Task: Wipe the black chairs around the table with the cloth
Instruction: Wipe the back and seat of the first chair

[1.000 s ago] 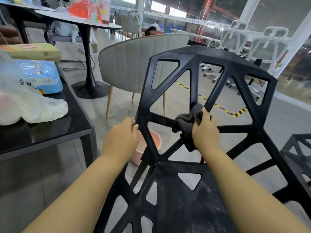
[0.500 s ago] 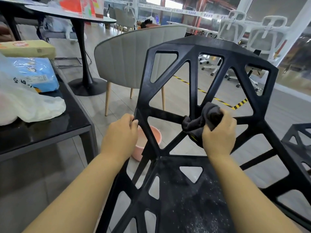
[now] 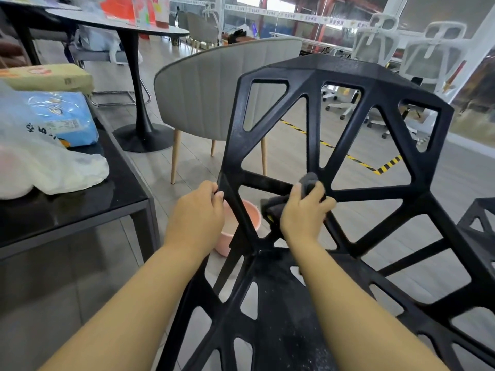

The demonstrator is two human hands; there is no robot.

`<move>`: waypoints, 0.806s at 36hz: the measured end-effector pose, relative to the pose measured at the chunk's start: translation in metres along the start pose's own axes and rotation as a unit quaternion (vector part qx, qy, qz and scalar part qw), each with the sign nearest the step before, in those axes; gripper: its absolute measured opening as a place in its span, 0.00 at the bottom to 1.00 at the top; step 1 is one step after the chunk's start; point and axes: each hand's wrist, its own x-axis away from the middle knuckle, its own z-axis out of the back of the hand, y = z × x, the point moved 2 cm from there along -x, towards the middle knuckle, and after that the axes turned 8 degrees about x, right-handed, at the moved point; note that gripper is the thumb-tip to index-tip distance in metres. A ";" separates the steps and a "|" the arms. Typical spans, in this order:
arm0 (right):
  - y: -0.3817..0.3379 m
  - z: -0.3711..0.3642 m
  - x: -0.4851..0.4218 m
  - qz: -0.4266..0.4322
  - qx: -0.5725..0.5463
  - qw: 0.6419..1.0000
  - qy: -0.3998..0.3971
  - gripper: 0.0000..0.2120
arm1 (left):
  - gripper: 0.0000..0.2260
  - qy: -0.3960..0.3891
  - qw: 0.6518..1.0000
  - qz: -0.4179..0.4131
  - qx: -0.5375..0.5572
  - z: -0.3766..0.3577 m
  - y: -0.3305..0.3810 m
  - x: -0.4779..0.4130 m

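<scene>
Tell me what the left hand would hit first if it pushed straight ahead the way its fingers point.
The left hand already grips the left edge of the black chair backrest, so that strut comes first. Past it, probably the pink basin on the floor, though depth is unclear.

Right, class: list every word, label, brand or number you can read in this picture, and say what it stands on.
Nothing here reads clearly.
Blue packet: dark printed characters and a white label, too blurred.
Cardboard box: red print, too blurred.
White banner along the far wall: characters too small.
Colourful sign on the round table: illegible.
</scene>
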 end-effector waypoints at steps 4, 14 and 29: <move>-0.041 -0.014 0.025 0.149 -0.032 0.988 -0.003 0.21 | 0.12 -0.003 1.000 -0.009 0.012 0.001 0.000 0.001; 0.006 0.011 -0.006 0.342 0.102 0.932 -0.061 0.23 | 0.12 -0.013 0.999 -0.010 0.028 0.002 -0.001 0.001; -0.017 -0.012 0.012 0.240 -0.056 0.966 -0.078 0.28 | 0.12 -0.014 0.998 -0.014 0.053 -0.008 -0.005 -0.018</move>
